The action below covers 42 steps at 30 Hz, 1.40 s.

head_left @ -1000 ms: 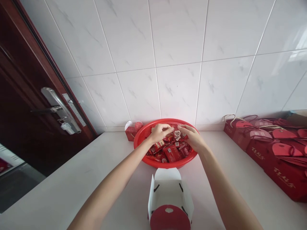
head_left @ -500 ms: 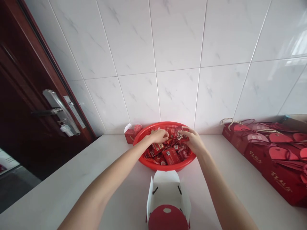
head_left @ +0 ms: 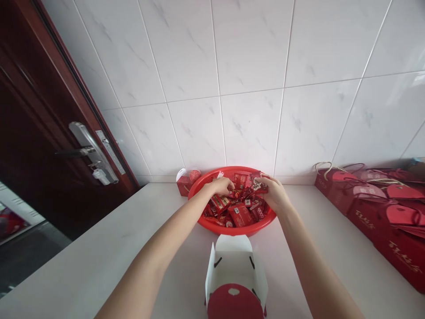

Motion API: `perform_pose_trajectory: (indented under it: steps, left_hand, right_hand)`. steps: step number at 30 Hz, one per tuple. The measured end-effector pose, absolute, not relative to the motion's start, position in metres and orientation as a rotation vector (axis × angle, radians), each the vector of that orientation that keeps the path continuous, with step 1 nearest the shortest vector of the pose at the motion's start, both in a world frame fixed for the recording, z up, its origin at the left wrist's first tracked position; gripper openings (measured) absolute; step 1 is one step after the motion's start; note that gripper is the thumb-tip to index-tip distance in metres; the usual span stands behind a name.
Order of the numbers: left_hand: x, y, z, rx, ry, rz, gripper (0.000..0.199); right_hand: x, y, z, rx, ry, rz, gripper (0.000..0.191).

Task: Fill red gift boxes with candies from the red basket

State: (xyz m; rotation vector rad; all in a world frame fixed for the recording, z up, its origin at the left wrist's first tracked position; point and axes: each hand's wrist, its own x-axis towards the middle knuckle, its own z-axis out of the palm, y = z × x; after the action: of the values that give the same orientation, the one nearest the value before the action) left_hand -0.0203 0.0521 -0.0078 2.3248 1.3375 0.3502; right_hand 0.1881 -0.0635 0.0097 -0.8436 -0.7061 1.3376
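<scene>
A red plastic basket (head_left: 232,231) holds several red candy packets (head_left: 241,215) against the tiled wall. Over its left side, my left hand (head_left: 222,186) has its fingers curled down among the packets; whatever they pinch is too small to make out. At the right rim, my right hand (head_left: 275,191) grips a red snack packet (head_left: 259,182) with white lettering between thumb and fingers. In front of the basket stands an open gift box (head_left: 235,266), white inside, with dark slits and a red rounded flap (head_left: 234,303) toward me.
A row of red gift boxes (head_left: 365,221) with cord handles lines the right side. Behind the basket's left edge sits a small red box (head_left: 183,185) beside a red ball-like item (head_left: 195,176). A dark wooden door (head_left: 40,110) with a metal handle stands at left.
The view has shifted slightly, so the scene sits a little further right, except the wall. My right hand still grips its packet at the rim; my left hand stays over the candy.
</scene>
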Motion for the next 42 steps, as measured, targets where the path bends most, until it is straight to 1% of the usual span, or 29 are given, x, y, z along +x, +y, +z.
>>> perform_pose_trajectory:
  steps: [4, 8, 15, 21, 29, 33, 39, 42]
  left_hand:
    - [-0.014, 0.048, -0.005, 2.343, 1.373, 0.275, 0.023]
    - [-0.012, 0.042, -0.003, 2.280, 1.354, 0.319, 0.031]
    - [-0.009, 0.030, 0.019, 1.955, 1.092, 0.675, 0.046]
    - [-0.003, 0.021, 0.027, 1.708, 0.895, 0.732, 0.036]
    - [-0.002, 0.019, 0.027, 1.569, 0.791, 0.741, 0.037]
    - [-0.002, 0.018, 0.027, 1.592, 0.807, 0.733, 0.032]
    - [0.000, 0.017, 0.026, 1.737, 0.890, 0.650, 0.038]
    - [0.001, 0.017, 0.021, 1.874, 0.967, 0.585, 0.036]
  right_hand:
    - [0.189, -0.063, 0.009, -0.850, -0.706, 1.335, 0.027]
    - [0.189, -0.063, 0.009, -0.855, -0.704, 1.329, 0.028]
    - [0.187, -0.064, 0.010, -0.845, -0.690, 1.330, 0.029]
    - [0.186, -0.063, 0.009, -0.847, -0.686, 1.327, 0.030]
    - [0.187, -0.062, 0.006, -0.866, -0.724, 1.304, 0.032]
    - [0.186, -0.063, 0.007, -0.871, -0.736, 1.303, 0.031]
    - [0.184, -0.067, 0.012, -0.867, -0.779, 1.343, 0.030]
    - [0.184, -0.067, 0.013, -0.875, -0.760, 1.326, 0.028]
